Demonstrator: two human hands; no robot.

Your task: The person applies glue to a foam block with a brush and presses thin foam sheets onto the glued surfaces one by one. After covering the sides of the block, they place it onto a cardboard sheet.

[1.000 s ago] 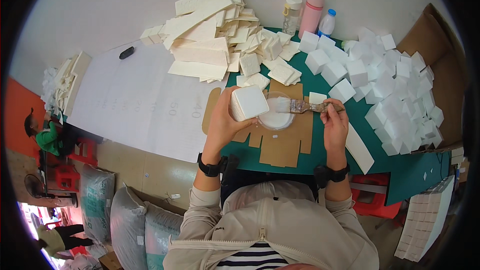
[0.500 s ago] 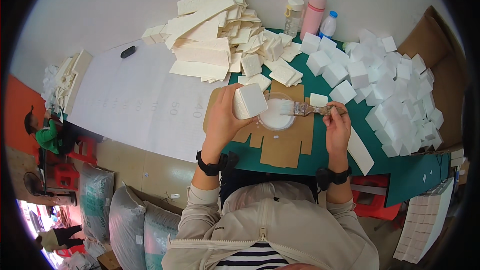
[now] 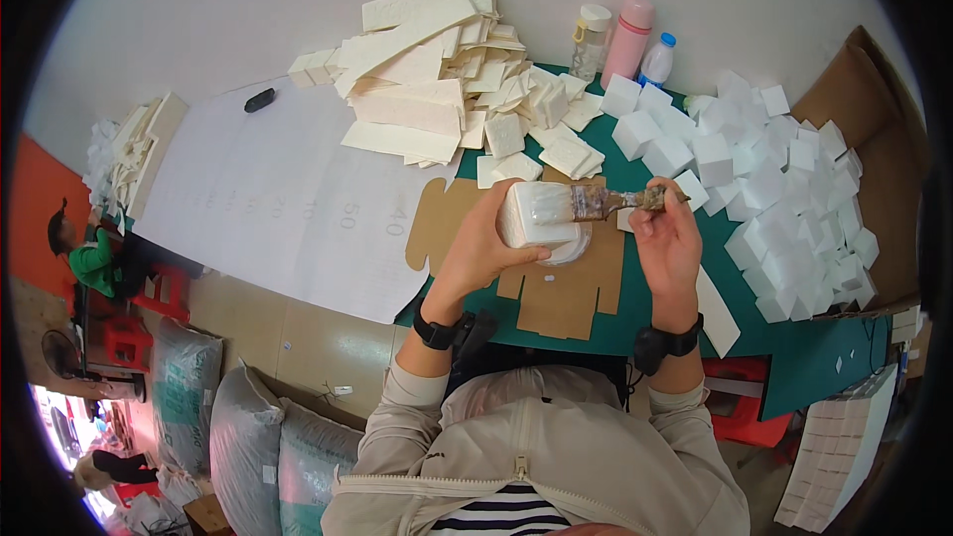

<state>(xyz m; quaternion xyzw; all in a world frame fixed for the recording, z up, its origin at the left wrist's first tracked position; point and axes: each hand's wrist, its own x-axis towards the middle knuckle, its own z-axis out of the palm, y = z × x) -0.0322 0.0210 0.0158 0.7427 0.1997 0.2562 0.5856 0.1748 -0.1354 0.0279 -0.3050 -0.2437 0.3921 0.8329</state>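
Note:
My left hand (image 3: pixel 478 253) is closed round a white foam block (image 3: pixel 524 228), thumb along its near side. In my right hand (image 3: pixel 667 243), the fingers pinch the handle end of a flat paintbrush (image 3: pixel 596 202). Its bristles lie against the block's upper face, and wet white stuff shows there. Below the block stands a round tub (image 3: pixel 578 250) of white liquid, mostly covered by the block and hand. Under the tub lies a flattened brown cardboard piece (image 3: pixel 558 308). Beyond my hands are piled cream-coloured padded sheets and squares (image 3: pixel 417 89).
White foam blocks (image 3: pixel 764 189) heap up at the right, against an open cardboard box (image 3: pixel 859 109). At the back wall stand a clear bottle (image 3: pixel 590 45), a pink flask (image 3: pixel 627 40) and a white blue-capped bottle (image 3: pixel 657 62). Large sacks (image 3: pixel 248 427) sit at lower left; a person in green (image 3: pixel 91 263) sits beyond.
The brush has come out of the tub and onto the block. My left hand has brought the block right, over the tub.

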